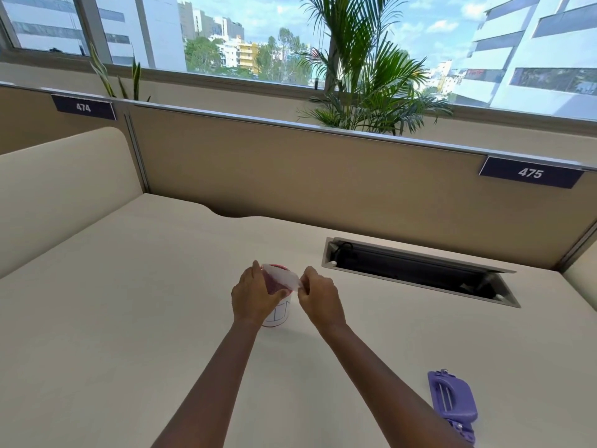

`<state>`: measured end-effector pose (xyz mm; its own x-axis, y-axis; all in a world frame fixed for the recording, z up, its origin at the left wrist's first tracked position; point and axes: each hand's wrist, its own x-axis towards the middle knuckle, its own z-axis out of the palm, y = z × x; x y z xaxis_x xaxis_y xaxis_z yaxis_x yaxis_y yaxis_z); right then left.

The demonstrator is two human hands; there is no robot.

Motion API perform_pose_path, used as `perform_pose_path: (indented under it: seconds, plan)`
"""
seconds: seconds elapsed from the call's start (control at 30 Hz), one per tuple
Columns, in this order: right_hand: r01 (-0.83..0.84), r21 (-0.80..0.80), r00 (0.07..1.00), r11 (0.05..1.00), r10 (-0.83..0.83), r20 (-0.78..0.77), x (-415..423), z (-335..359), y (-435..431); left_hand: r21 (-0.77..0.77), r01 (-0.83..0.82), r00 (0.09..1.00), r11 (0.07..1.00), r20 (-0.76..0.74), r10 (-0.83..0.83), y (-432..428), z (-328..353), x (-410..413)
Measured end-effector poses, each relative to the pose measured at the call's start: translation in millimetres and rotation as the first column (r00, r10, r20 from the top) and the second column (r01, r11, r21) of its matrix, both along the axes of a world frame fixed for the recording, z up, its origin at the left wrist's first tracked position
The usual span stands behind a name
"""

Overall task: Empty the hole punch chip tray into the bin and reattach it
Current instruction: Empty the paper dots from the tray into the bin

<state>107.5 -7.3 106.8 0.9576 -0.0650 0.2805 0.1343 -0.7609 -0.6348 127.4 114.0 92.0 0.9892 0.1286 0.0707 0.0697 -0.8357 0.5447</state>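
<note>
Nearest me, the purple hole punch (454, 404) lies on the bench (129, 318), well right of both hands. I hold the clear chip tray (281, 277) tilted over the small bin (280, 313), left hand (253, 294) and right hand (318, 294) each with its grip pinching one end; its long axis spans between them. Reattaching favours the right hand.

Both bare forearms reaching forward from the near edge of the surface (97, 318), converging toward its middle. Left hand (253, 295) raised, back toward the camera, fingers curled rightward, thumb up, gripping one end of a thin clear tray (281, 277). Right hand (319, 297) level with it, close beside, knuckles up, thumb and forefinger pinching the tray's other end, remaining fingers folded under. Wrists straight, hands nearly touching, well clear of every edge.
</note>
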Motion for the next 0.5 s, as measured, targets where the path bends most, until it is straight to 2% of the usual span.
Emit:
perform_pose_path:
  seconds: [0.03, 0.1, 0.17, 0.27, 0.37, 0.5]
  plan:
    - [0.021, 0.053, 0.999, 0.998, -0.019, -0.037, 0.5, -0.9, -0.6, -0.003, 0.001, 1.000, 1.000, -0.002, -0.001, -0.6, 0.6, -0.2]
    - [0.103, 0.270, 0.991, 0.957, -0.075, -0.110, 1.4, -0.3, -1.9, -0.011, -0.004, 1.000, 1.000, -0.011, 0.004, -1.1, 1.7, 0.0]
    - [0.186, 0.492, 0.971, 0.850, -0.085, -0.222, 1.8, 1.1, -3.6, -0.006, -0.012, 1.000, 1.000, -0.019, 0.012, -0.9, 2.4, 0.1]
    - [0.293, 0.684, 0.932, 0.668, -0.040, -0.360, 1.1, 1.3, -6.4, -0.012, -0.019, 1.000, 1.000, -0.013, 0.019, -0.3, 1.7, -0.2]
    - [0.322, 0.794, 0.918, 0.516, 0.034, -0.395, 0.4, -1.0, -8.9, -0.039, -0.023, 1.000, 0.999, -0.004, 0.023, 0.4, 1.1, -1.4]
    - [0.320, 0.818, 0.916, 0.479, 0.064, -0.396, 0.2, -4.2, -11.4, -0.135, -0.032, 0.999, 0.990, 0.006, 0.033, -0.2, 2.8, -3.2]
